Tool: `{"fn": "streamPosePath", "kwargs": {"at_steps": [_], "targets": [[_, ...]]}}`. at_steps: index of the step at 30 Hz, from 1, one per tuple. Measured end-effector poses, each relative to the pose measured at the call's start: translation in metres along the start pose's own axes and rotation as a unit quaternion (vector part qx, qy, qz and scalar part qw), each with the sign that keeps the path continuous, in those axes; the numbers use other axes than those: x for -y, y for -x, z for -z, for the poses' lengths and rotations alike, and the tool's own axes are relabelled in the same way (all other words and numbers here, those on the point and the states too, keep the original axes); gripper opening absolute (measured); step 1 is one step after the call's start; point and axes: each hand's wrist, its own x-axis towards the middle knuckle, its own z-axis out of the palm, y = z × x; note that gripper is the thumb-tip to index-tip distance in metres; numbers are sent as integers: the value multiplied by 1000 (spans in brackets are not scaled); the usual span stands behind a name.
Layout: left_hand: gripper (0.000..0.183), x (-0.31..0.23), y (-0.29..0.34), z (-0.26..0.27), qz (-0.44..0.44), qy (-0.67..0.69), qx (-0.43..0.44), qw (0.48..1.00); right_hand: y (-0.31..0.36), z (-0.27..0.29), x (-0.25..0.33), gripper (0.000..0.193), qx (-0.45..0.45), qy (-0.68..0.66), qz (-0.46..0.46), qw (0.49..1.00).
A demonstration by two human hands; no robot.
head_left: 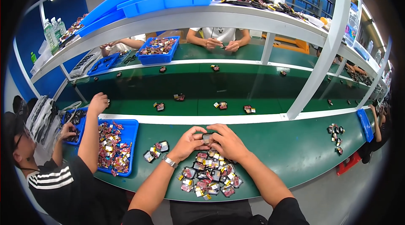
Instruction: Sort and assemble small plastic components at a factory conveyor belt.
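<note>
Between my left hand [187,144] and my right hand [228,141] is a small black-framed electronic unit [206,138] with a greyish face. Fingers of both hands close around its sides, above the green worktop [274,149]. Right below my hands lies a heap of similar units [209,174], with red circuit boards, yellow-and-silver parts and black casings. A smaller cluster of units [155,151] sits to the left, beside my left forearm, which wears a metal watch.
A blue tray [136,134] full of red parts stands at the left, next to a co-worker in black [63,183]. Beyond a white rail [236,119], several units ride a green belt [198,107]. Overhead runs a white shelf [202,14]; its post [320,56] slants down at right.
</note>
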Motion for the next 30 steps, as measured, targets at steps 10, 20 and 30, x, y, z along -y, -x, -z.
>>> {"fn": "streamPosePath", "kwargs": {"at_steps": [10, 20, 30], "targets": [[42, -8, 3, -6, -17, -61, 41, 997, 3, -14, 8, 10, -63, -89, -101, 989], [35, -4, 2, -8, -11, -63, 14, 998, 5, -10, 9, 12, -34, -108, -78, 990], [31, -2, 1, -5, 2, -41, 12, 999, 7, -31, 12, 14, -123, -83, -121, 982]]}}
